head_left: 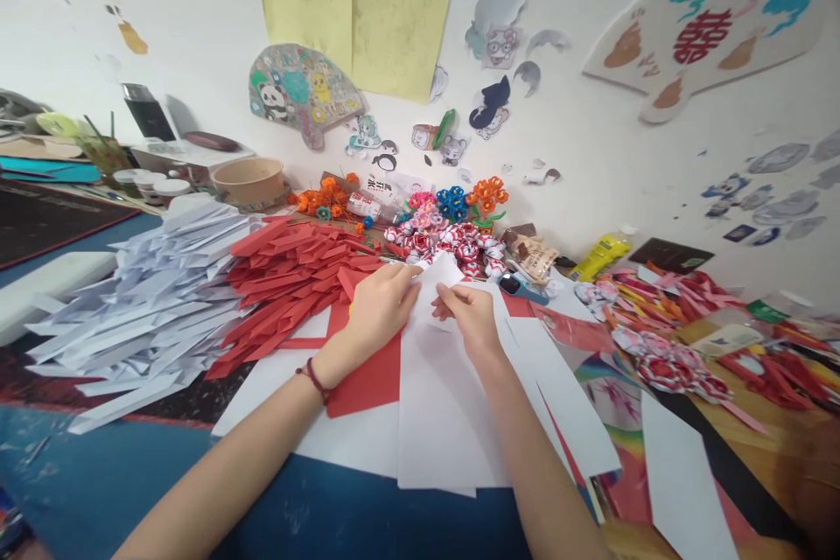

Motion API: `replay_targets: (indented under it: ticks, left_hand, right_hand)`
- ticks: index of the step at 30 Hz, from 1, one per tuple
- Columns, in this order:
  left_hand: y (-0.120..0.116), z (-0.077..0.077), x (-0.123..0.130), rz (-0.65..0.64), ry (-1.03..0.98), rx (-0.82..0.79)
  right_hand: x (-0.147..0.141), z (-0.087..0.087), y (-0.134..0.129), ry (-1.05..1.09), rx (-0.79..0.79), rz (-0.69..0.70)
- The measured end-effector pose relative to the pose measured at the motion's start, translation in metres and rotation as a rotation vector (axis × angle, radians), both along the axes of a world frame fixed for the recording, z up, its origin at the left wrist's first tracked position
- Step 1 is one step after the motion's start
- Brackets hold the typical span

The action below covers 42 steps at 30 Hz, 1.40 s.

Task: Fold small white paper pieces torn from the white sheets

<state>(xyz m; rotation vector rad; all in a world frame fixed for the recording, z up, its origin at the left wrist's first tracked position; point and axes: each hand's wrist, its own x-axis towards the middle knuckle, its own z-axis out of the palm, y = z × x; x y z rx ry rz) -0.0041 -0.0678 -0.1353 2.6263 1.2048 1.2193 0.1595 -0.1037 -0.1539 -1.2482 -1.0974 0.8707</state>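
Note:
Both hands are at a small white paper piece (441, 273) over the middle of the table. My left hand (379, 302) pinches its left side, fingers closed, with a dark red bracelet at the wrist. On the other side, my right hand (471, 317) has its thumb and fingertips closed on the lower right edge. Beneath them lies a stack of white paper sheets (446, 420), with red paper (371, 372) partly under my left hand. Some fingertips are hidden behind the paper.
Folded white strips (150, 297) and folded red strips (295, 280) are heaped at the left. Red-white paper flowers (459, 247), a smartwatch (517, 285) and a yellow bottle (600, 255) stand behind. More flowers (675, 363) lie right. A tan bowl (249, 185) sits back left.

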Motion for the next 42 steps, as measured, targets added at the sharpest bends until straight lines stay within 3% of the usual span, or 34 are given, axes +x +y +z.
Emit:
replay_targets:
  ticks: [5,11,14,18,21,24,30,33,42]
  left_hand:
    - [-0.002,-0.004,0.0,-0.088,0.117,0.221]
    - [-0.002,-0.007,-0.003,-0.189,0.247,0.282]
    - [-0.005,-0.006,0.0,-0.104,0.229,0.184]
    - [-0.004,-0.005,0.003,0.065,0.045,-0.092]
    - [0.002,-0.003,0.003,0.076,-0.126,-0.291]
    - [0.005,-0.003,0.002,0.038,-0.194,-0.359]
    - [-0.004,-0.005,0.003,0.107,0.094,-0.149]
    - [-0.008,-0.006,0.003,0.049,0.22,-0.027]
    - [-0.007,-0.005,0.002,-0.041,0.304,0.119]
  right_hand:
    - [-0.003,0.001,0.0,0.07,-0.056,0.024]
    - [-0.002,0.002,0.0,0.104,-0.006,0.006]
    - [-0.001,0.003,-0.001,-0.021,0.011,-0.009]
    - [-0.005,0.004,-0.003,-0.27,0.041,-0.002]
    - [-0.01,0.005,-0.005,-0.298,0.056,0.065]
    - [-0.014,0.006,-0.007,-0.299,0.047,0.1]
    - [-0.012,0.006,-0.006,-0.252,-0.01,0.107]
    - [-0.01,0.002,-0.003,-0.19,-0.012,0.113]
    - [-0.01,0.0,-0.001,-0.136,0.06,0.044]
